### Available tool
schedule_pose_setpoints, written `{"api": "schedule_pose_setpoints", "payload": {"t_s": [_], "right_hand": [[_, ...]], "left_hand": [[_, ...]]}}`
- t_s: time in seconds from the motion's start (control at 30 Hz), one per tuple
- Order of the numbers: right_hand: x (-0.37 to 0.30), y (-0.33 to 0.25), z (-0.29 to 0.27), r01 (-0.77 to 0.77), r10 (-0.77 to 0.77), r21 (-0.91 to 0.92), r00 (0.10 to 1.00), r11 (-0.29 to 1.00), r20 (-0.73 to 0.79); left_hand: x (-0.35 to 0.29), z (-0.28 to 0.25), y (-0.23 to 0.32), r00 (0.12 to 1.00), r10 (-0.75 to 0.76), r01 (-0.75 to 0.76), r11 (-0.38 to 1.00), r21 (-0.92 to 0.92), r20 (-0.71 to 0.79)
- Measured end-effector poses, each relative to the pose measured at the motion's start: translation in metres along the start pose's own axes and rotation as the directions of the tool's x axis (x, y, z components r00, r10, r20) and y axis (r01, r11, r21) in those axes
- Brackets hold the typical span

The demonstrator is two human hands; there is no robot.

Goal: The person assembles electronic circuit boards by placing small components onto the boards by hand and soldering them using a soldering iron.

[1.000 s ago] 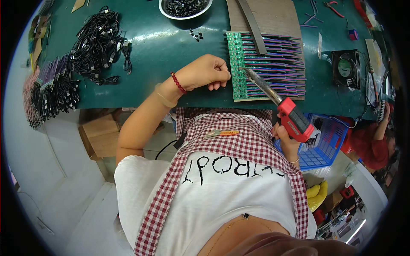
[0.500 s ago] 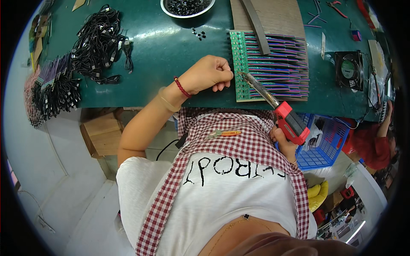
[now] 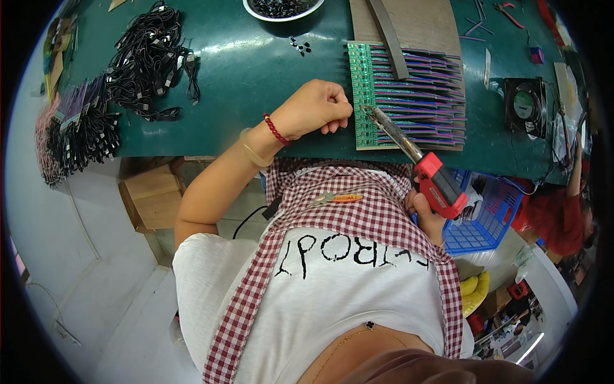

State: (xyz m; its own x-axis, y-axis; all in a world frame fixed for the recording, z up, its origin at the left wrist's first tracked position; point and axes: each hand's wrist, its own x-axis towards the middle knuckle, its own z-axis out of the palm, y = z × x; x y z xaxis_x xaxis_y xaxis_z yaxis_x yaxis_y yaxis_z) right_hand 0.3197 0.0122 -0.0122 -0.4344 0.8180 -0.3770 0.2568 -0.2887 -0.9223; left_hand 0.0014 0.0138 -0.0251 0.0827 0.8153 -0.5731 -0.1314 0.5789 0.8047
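My right hand (image 3: pixel 427 214) is wrapped round the handle of a red and black soldering iron (image 3: pixel 437 184). The iron's metal barrel slants up and left, its tip over a strip of small green circuit boards (image 3: pixel 362 83). Rows of thin coloured wires (image 3: pixel 419 102) run rightward from these boards on a brown board. Close to the strip's left edge, my left hand (image 3: pixel 320 109) is closed, thumb and forefinger pinched together. Whatever lies between those fingertips is too small or hidden to make out.
A grey bar (image 3: pixel 389 41) lies across the wires. Black cables (image 3: pixel 150 64) are heaped at the left, and a white bowl (image 3: pixel 283 18) of small black parts stands at the back. A black fan (image 3: pixel 525 107) sits at the right, above a blue basket (image 3: pixel 480 237).
The whole view has shifted slightly, so the table's contents appear a little further right and up. Both hands keep nearly the same places by the circuit boards, the iron still in my right hand.
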Motion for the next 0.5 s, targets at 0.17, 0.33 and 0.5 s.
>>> {"api": "schedule_pose_setpoints", "payload": {"t_s": [0.17,0.33,0.5], "right_hand": [[-0.0002,-0.0004,0.0028,-0.055,0.055,-0.035,0.998,0.998,0.002],[-0.0009,0.0028,-0.0008,0.005,0.004,-0.104,0.997,0.995,0.083],[-0.0038,-0.0028,0.0034,-0.018,0.017,0.048,1.0,0.999,0.008]], "left_hand": [[0.0,0.0005,-0.0002,1.0,0.002,-0.002,1.0,0.001,-0.007],[0.0012,0.0007,-0.0014,1.0,0.014,-0.014,1.0,0.004,-0.004],[0.0004,0.0003,-0.0007,1.0,0.016,-0.016,1.0,-0.004,-0.008]]}}
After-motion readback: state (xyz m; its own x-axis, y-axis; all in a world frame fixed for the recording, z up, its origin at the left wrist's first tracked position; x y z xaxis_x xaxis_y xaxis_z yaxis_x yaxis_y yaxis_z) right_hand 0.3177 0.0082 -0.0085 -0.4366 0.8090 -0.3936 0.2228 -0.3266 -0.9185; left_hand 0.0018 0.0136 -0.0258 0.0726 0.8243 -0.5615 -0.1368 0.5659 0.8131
